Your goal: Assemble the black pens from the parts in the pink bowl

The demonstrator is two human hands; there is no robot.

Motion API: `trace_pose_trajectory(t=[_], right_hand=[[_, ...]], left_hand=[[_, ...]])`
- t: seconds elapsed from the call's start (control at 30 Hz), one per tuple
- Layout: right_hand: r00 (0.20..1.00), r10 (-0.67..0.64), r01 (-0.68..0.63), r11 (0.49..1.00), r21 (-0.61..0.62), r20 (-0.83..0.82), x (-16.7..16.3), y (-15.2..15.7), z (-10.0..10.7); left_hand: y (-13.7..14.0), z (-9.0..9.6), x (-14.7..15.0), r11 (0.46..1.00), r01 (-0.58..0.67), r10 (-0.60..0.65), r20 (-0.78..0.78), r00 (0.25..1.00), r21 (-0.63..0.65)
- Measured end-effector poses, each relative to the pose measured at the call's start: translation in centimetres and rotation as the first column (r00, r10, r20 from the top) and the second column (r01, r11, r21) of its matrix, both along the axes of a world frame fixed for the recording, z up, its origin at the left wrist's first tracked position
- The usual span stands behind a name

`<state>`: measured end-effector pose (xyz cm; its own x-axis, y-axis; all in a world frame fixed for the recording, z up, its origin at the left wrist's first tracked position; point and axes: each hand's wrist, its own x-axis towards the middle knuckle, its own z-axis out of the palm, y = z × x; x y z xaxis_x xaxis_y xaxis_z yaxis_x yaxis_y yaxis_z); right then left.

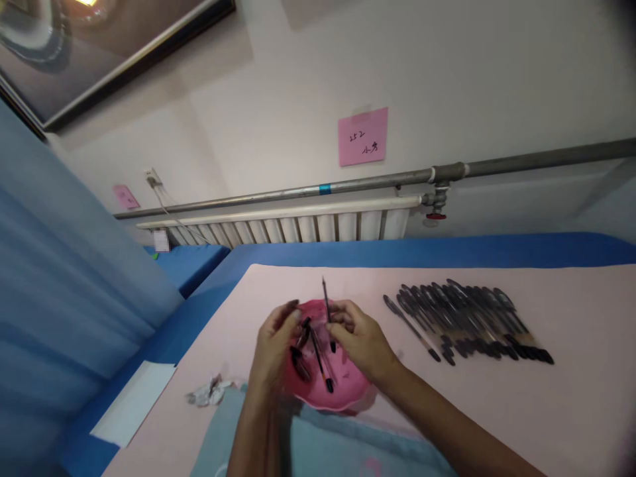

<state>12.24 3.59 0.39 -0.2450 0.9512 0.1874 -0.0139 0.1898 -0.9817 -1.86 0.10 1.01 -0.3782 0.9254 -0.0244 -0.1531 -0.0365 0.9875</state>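
Note:
A pink bowl with a wavy rim (342,394) stands in front of me, holding a pen (320,361) and several small dark pieces (301,364) that look like pen caps. Over its right side, my right hand (365,341) pinches an uncapped black pen (326,301), its point upward. My left hand (274,341) is at the bowl's left rim with curled fingers. Something dark shows at its fingertips, too blurred to name. To the right, several capped black pens (467,318) lie side by side in a slanted row.
The pink sheet (586,411) covers a blue surface (397,250). Light blue cloth (342,444) lies nearest me, with crumpled white material (211,392) and white paper (134,401) to the left. Behind are a radiator (318,226), a pipe (278,197) and a blue curtain (64,265).

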Motion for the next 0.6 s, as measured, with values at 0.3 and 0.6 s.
trace_pose_trajectory(t=[0.3, 0.6], right_hand=[[0.966, -0.253, 0.244, 0.958, 0.151, 0.044, 2.3, 2.9, -2.0], [0.943, -0.292, 0.250, 0.938, 0.239, 0.160, 2.0, 2.7, -3.0]], left_hand=[[0.3, -1.8, -2.8, 0.972, -0.213, 0.102, -0.632, 0.768, -0.102], [1.0, -2.6, -1.4, 0.959, -0.238, -0.064, -0.932, 0.356, -0.157]])
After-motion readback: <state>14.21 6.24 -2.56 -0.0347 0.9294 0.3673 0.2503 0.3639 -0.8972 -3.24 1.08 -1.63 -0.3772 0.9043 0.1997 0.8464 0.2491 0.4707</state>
